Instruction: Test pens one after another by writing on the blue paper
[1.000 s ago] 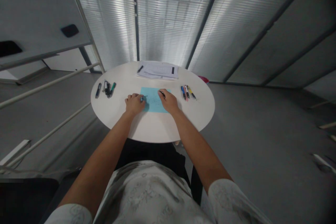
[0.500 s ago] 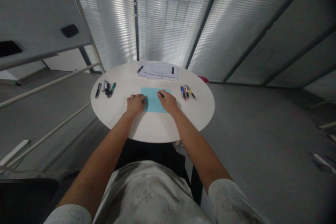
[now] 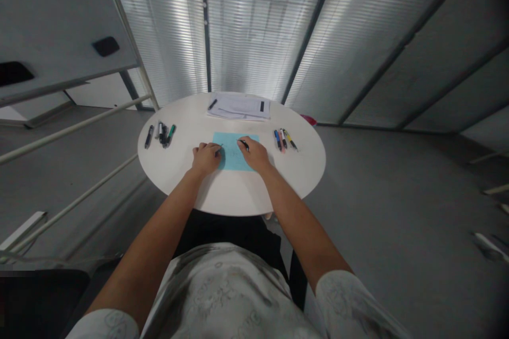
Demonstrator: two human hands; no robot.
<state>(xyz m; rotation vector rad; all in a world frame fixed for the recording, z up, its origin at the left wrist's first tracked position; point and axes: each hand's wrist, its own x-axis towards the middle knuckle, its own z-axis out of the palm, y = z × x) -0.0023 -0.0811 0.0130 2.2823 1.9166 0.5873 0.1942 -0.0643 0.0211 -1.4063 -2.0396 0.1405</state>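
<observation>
A light blue sheet [image 3: 234, 163] with faint dark marks lies on the round white table [image 3: 234, 196]. My right hand [image 3: 255, 154] rests on the sheet's right part, its fingers closed round a black pen [image 3: 244, 144]. On the sheet's left edge lies my left hand [image 3: 207, 158], with a small thin item [image 3: 221, 145] showing at its fingertips. What that item is, I cannot make out; the fingers are bent and partly hidden.
Papers [image 3: 238, 106] with a dark pen [image 3: 212, 104] lie at the table's back. Several markers [image 3: 163, 134] are on the left, several pens [image 3: 283, 139] on the right. A whiteboard frame [image 3: 143, 82] stands left of the table.
</observation>
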